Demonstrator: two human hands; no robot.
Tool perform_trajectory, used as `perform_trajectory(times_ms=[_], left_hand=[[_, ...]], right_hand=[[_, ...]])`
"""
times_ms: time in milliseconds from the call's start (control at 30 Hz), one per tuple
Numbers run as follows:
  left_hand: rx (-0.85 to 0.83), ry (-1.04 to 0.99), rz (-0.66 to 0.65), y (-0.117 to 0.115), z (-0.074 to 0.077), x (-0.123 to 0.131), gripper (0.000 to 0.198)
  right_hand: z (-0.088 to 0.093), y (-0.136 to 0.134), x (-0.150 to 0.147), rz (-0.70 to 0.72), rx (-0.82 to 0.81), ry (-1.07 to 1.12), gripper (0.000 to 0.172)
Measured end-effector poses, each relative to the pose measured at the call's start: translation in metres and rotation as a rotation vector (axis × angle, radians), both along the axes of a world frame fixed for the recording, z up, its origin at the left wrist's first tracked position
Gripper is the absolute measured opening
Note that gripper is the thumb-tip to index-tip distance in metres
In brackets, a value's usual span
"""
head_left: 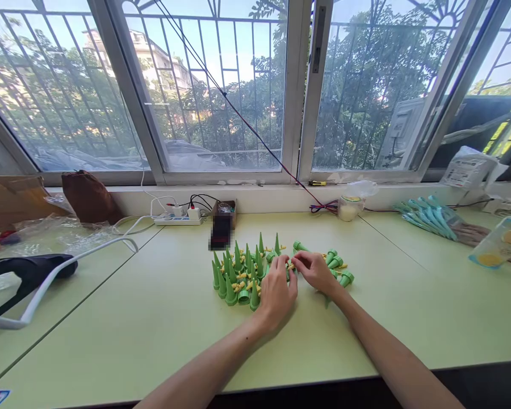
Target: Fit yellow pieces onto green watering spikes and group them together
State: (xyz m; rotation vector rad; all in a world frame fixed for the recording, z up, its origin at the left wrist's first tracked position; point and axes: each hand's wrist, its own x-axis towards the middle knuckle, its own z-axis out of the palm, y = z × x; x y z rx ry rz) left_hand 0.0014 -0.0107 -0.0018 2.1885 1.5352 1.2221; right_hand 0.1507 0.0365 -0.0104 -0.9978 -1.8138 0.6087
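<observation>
Green cone-shaped spikes (231, 292) with small yellow valve pieces stand close together in a cluster on the table. My left hand (276, 292) is at the cluster's right side, its fingers curled around a green spike (288, 275) that they largely cover. Fingertips of my right hand (319, 272) pinch a small yellow valve (292, 266) at that spike, close to the left fingertips. To the right of my right hand lie several more green spikes (347, 278) on their sides, some with yellow pieces. An upturned green cap end (243, 297) shows at the cluster's front.
Behind the cluster are a small open box (227, 208) and a dark blurred item (220, 233). A power strip (179, 220), jar (350, 209) and cable bundle (323, 208) sit along the window. Pale blue-green packets (426, 217) lie right; a white tube (68, 264) crosses the left.
</observation>
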Motion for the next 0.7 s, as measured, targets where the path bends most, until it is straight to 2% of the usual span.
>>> perform_trajectory(times_ms=[400, 700], left_hand=[[0.013, -0.039, 0.016, 0.0025, -0.002, 0.0, 0.024], [-0.003, -0.044, -0.008, 0.0019, -0.0029, -0.0004, 0.024]], right_hand=[[0.0032, -0.0022, 0.0007, -0.118, 0.035, 0.004, 0.027], [0.0035, -0.0026, 0.0006, -0.096, 0.034, -0.022, 0.029]])
